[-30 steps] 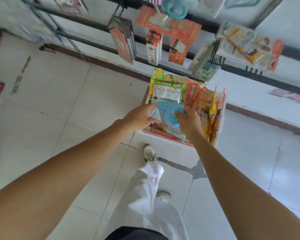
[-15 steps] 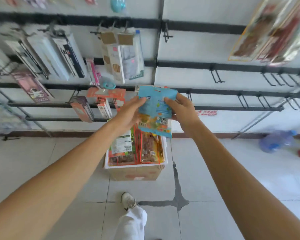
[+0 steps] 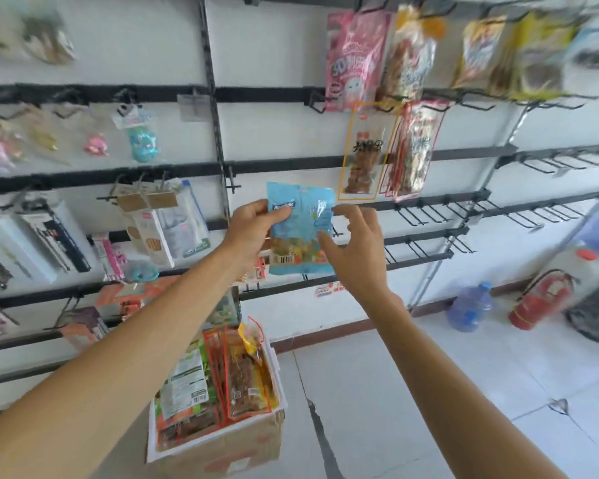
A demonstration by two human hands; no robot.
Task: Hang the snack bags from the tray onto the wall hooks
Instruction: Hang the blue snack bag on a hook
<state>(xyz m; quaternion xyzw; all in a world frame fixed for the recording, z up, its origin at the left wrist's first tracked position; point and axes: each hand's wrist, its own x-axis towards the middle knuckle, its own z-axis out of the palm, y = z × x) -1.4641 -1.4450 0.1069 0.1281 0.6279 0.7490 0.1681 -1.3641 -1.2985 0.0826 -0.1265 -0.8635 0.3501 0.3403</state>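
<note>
Pinching the blue bag [image 3: 301, 229] near its ten o'clock corner, the left hand [image 3: 253, 229] had its thumb on the printed front and its fingers curled behind the packet. The bag hung upright from that pinch, in the air in front of the wall rails and well above the tray [image 3: 201, 442]. Its top edge was at twelve o'clock and its barcode at the seven o'clock corner.

The right hand [image 3: 357, 250] was at the bag's three o'clock side with its fingers spread and loosely bent. One fingertip [image 3: 322, 238] lay on the front of the bag near the right edge, and another reached toward the two o'clock corner. Whether that hand actually gripped the bag could not be told.

From the bag, a row of black wall hooks [image 3: 426, 216] stuck out of a rail at three o'clock, beyond the right hand. At one o'clock a clear bag with an orange border [image 3: 363, 150] hung from a higher rail, with a red-patterned bag [image 3: 415, 150] just beside it and a pink bag [image 3: 355, 57] above them.

At six o'clock, low in the view, the white tray sat on a cardboard box [image 3: 256, 444] on the tiled floor. More snack packets [image 3: 246, 378] stood on edge inside the tray. Far off at four o'clock, a red fire extinguisher [image 3: 540, 300] and a blue water bottle [image 3: 469, 307] rested by the foot of the wall.
</note>
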